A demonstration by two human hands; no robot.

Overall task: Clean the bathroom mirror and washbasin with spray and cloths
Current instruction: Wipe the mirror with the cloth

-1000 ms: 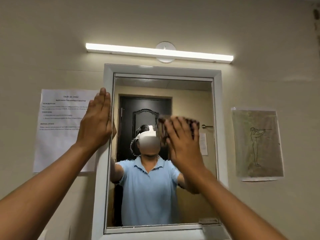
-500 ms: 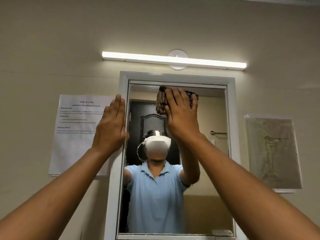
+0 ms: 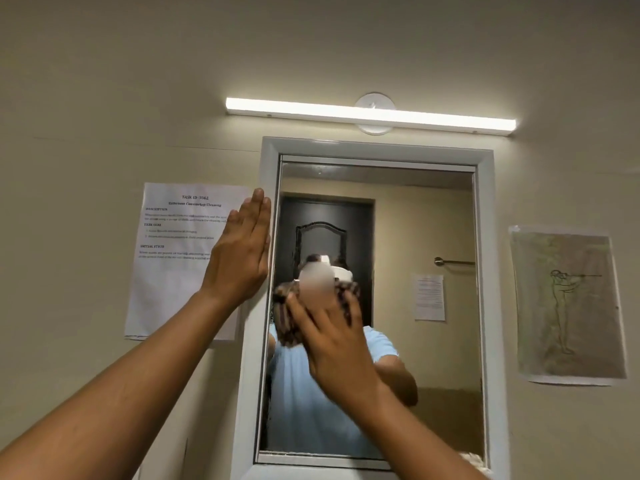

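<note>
Right hand (image 3: 334,344) flat against the mirror (image 3: 415,341), fingers (image 3: 311,320) spread and straight, pressing a dark patterned cloth (image 3: 287,323) onto the glass, left of centre at about mid-height; left hand (image 3: 240,252) flat, fingers together and straight, braced on the white mirror frame (image 3: 258,341) and the wall, holding nothing; printed sheet (image 3: 173,258) on wall left, drawing (image 3: 568,303) right, strip light (image 3: 370,114) above.

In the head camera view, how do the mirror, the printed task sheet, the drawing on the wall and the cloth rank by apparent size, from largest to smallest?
1. mirror
2. printed task sheet and drawing: they look alike in size, so I leave them unranked
3. cloth, partly hidden by the right hand, so unsure
</note>
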